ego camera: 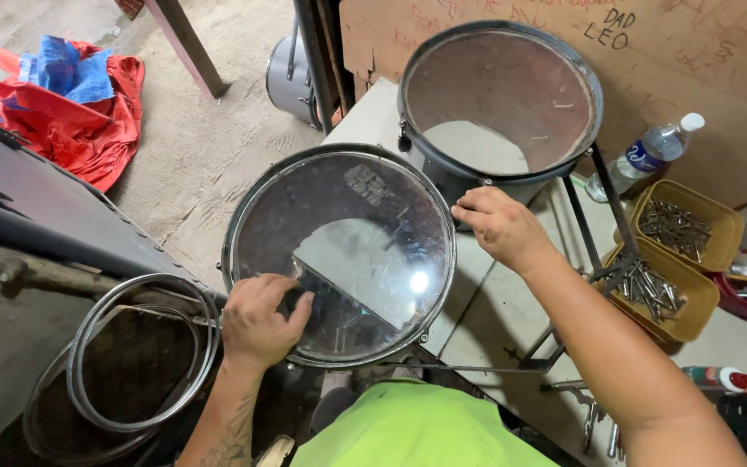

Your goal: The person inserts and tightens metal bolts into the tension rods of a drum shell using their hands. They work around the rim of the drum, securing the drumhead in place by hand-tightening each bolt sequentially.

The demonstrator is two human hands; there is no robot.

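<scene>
Left hand: we rest our left hand [257, 322] on the near-left rim of the clear drumhead [339, 255], fingers curled down on the transparent skin and the thumb side at the hoop; it presses rather than wraps around anything.
Right hand: our right hand [501, 227] sits at the far-right edge of the same drumhead, fingers bent loosely over the hoop; we cannot tell whether they pinch the rim or only touch it.
Drumhead: round, see-through, ringed by a dark metal hoop, it lies flat in front of us between both hands, with a bright light spot reflected near its right side.
Second drum: an open dark-rimmed drum shell [499, 99] stands just behind, tilted toward us on a thin metal stand [603, 207], close to our right hand.
Loose hoops: silver metal hoops [140, 355] lie stacked at lower left, near our left wrist.
Hardware: two yellow trays of metal screws [676, 251] sit at the right, beside a plastic water bottle [646, 156].
Floor: a red and blue cloth [71, 95] lies crumpled at upper left, well apart.
Clothing: a bright green shirt [417, 428] shows at the bottom edge.
</scene>
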